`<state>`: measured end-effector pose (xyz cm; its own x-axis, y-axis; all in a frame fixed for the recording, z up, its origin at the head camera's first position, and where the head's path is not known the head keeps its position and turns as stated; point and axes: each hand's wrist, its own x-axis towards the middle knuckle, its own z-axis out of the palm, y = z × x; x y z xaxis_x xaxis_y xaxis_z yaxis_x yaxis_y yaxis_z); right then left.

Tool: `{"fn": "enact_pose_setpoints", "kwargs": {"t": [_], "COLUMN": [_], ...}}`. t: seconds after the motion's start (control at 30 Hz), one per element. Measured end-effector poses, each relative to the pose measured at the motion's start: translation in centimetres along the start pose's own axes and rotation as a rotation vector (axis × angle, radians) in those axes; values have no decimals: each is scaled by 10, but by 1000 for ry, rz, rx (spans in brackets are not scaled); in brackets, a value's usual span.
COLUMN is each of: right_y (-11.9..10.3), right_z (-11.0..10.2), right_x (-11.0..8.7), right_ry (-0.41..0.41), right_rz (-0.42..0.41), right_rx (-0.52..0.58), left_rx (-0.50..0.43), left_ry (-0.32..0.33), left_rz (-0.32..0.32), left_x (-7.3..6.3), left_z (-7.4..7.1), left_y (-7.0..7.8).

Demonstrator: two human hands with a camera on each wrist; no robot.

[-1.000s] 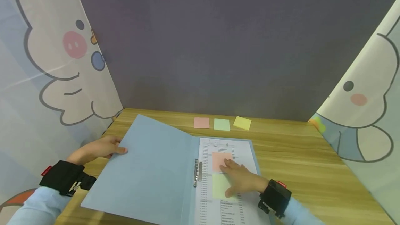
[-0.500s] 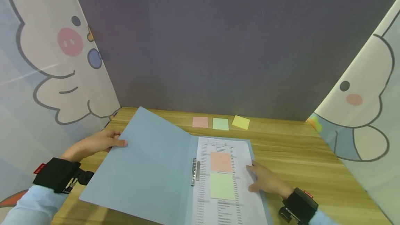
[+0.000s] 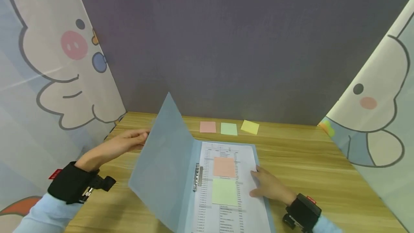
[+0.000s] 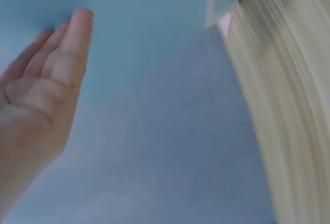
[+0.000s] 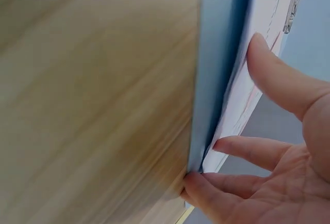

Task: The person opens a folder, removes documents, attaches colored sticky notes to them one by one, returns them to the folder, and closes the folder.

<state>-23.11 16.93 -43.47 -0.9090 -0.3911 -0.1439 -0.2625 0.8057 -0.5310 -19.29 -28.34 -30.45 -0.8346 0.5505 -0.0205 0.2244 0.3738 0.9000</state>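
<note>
A light blue file folder (image 3: 165,168) lies on the table with its cover raised at a slant. My left hand (image 3: 121,145) is at the cover's outer side; the left wrist view shows its fingers (image 4: 67,53) straight against the blue surface. Printed sheets (image 3: 247,161) lie in the folder beside a metal clip (image 3: 196,177). On the top sheet are an orange-pink sticky note (image 3: 224,167) and a light green sticky note (image 3: 224,191). My right hand (image 3: 271,186) rests at the folder's right edge, its thumb (image 5: 265,59) on the sheets' edge and fingertips by the folder's rim.
Behind the folder lie a pink sticky note (image 3: 207,127), a pale green one (image 3: 229,129) and a yellow one (image 3: 250,127). A dark grey panel (image 3: 220,46) rises at the table's back. Cartoon-printed sheets (image 3: 58,100) stand on both sides of the wooden table (image 3: 323,175).
My right hand has lifted off the sticky notes and moved right to the folder's edge. My left hand has gone from gripping the cover's edge to its outer side, and the cover stands higher.
</note>
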Motion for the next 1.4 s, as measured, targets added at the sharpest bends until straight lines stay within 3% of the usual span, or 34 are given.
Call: {"fn": "enact_pose_setpoints", "kwargs": {"t": [0.1,0.2,0.27,0.5,0.63,0.73,0.83,0.93,1.07,1.13,1.27,1.4], "right_y": [-3,-1,5,33,40,40,39,34,15,4,-5,-7], "right_z": [1,2,0,-22,-29,-29,-28,-25,-12,-5,5,8], "right_x": [2,5,8,14,15,16,15,9,-2,-7,-11,-10], "right_ry": [7,11,1,-124,-178,-144,-88,-27,26,22,-54,-76], "right_rz": [-1,-3,-14,32,43,58,96,105,-32,-134,-245,-272], "right_rx": [-30,21,134,727,891,917,872,654,223,74,-85,-164], "left_rx": [148,220,250,392,532,673,806,920,1027,1056,1106,1146], "left_ry": [-41,-54,-49,-67,-112,-143,-156,-159,-157,-153,-146,-157], "left_rz": [57,98,93,41,5,-1,-17,-47,-82,-101,-114,-113], "left_x": [15,34,45,78,88,92,96,98,98,98,97,96], "left_z": [25,53,70,120,145,160,172,184,196,199,203,207], "left_y": [5,5,3,-9,-15,-18,-21,-22,-24,-25,-27,-31]}}
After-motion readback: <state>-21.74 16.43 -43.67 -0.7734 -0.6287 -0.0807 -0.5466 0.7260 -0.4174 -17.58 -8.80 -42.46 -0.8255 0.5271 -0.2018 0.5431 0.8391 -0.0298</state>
